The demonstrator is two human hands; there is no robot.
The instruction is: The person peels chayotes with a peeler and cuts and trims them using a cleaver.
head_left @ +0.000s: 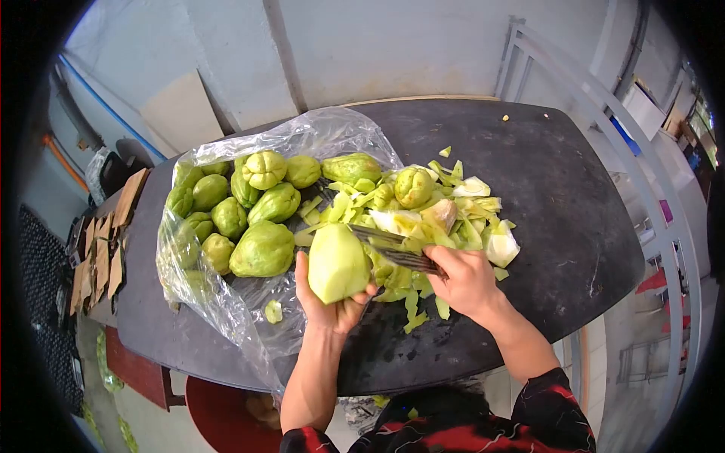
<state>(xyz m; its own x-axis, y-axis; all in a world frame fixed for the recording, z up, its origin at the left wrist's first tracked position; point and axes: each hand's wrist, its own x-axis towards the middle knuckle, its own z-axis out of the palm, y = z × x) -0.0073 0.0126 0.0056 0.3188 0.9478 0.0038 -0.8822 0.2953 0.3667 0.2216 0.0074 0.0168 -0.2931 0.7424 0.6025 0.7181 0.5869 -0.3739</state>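
My left hand (pixel 332 306) cups a large, pale green chayote (pixel 337 264) from below; most of its skin is peeled off. In my right hand (pixel 468 279) is a dark knife-like peeling tool (pixel 396 251), its end by the chayote's upper right side. Motion blur hides its exact form. Under and behind the tool lies a heap of green peelings (pixel 468 226) with whitish pieces among them. Left of my hands, several unpeeled chayotes (pixel 263 249) rest on a clear plastic bag (pixel 257 317).
All this lies on a dark table (pixel 574 219) with rounded corners. A red round container (pixel 226 415) stands below its front edge. Grey metal railing (pixel 642 143) runs along the right, and a pale wall (pixel 408 49) is behind. Cardboard pieces (pixel 106 249) lie at the left.
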